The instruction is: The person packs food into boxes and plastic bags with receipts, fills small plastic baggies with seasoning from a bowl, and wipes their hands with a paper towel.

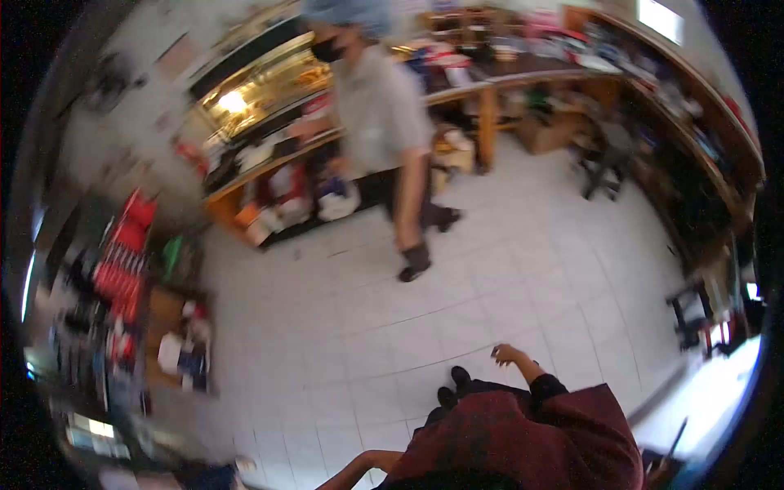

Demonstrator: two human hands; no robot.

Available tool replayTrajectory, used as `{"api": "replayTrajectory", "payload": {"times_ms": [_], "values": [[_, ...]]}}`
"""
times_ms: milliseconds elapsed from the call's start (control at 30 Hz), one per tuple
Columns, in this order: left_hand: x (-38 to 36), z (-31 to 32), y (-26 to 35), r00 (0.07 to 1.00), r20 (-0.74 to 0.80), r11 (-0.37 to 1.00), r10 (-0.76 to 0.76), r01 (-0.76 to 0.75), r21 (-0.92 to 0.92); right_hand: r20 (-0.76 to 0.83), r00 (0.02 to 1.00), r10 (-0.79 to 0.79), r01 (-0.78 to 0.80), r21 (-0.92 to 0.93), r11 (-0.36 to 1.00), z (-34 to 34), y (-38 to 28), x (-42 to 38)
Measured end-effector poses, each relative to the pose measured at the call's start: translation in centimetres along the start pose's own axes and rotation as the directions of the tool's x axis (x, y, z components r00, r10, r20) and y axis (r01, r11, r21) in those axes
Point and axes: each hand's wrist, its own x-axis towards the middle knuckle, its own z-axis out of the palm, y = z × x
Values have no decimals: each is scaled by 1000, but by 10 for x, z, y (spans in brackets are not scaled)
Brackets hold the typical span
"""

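My right hand [508, 354] is stretched out in front of my maroon garment [490, 441], over the tiled floor. Its fingers are curled together, and a small dark spot shows at their tips, too small and blurred to name. Of my left side, only a bare forearm [359, 467] appears at the bottom edge; the hand itself lies outside the picture. My dark shoes [454, 385] stand on the white tiles [367, 351].
A masked person in a grey shirt [384, 106] walks past ahead, blurred. Behind runs a cluttered wooden workbench [482, 86] with bags underneath. A stool [608, 155] and a cardboard box [551, 131] stand at right. Red garments [126, 253] and an open box [167, 327] are at left.
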Motion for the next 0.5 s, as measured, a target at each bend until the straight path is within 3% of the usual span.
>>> {"api": "replayTrajectory", "payload": {"times_ms": [33, 100, 200, 233, 267, 300, 333, 367, 400, 433, 467, 500], "values": [[4, -18, 5, 998, 59, 1000, -12, 10, 29, -128, 991, 37, -8, 220, 975, -18, 29, -14], [16, -51, 22, 988, 155, 997, -23, 11, 78, -414, 908, 63, 194, 549, 813, -47, 115, -26], [43, -88, 50, 964, 263, 990, -46, 10, 138, -579, 737, 349, 363, 775, 518, -51, 176, -106], [52, -102, 57, 956, 288, 988, -53, 8, 156, -601, 703, 382, 304, 738, 602, -47, 205, -115], [68, -120, 69, 948, 313, 985, -60, 6, 173, -661, 723, 202, -135, 151, 979, -37, 252, -113], [85, -133, 80, 938, 339, 982, -69, 5, 189, -623, 776, 94, -397, -369, 840, -21, 287, -117], [101, -147, 92, 928, 363, 980, -82, 9, 197, -566, 815, 124, -469, -519, 715, 1, 317, -119], [119, -162, 102, 918, 386, 978, -93, 12, 207, -550, 780, 299, -429, -121, 895, 26, 318, -127], [139, -175, 114, 907, 408, 976, -106, 15, 219, -516, 719, 465, -350, 310, 884, 51, 318, -134], [160, -186, 127, 897, 426, 972, -116, 14, 236, -240, 731, 638, -56, 911, 408, 61, 312, -155], [179, -196, 140, 885, 449, 969, -124, 10, 248, -108, 768, 631, -340, 766, 546, 36, 272, -169], [198, -205, 158, 871, 474, 968, -129, 7, 250, -247, 836, 490, 28, 911, 410, 45, 275, -175]]}}
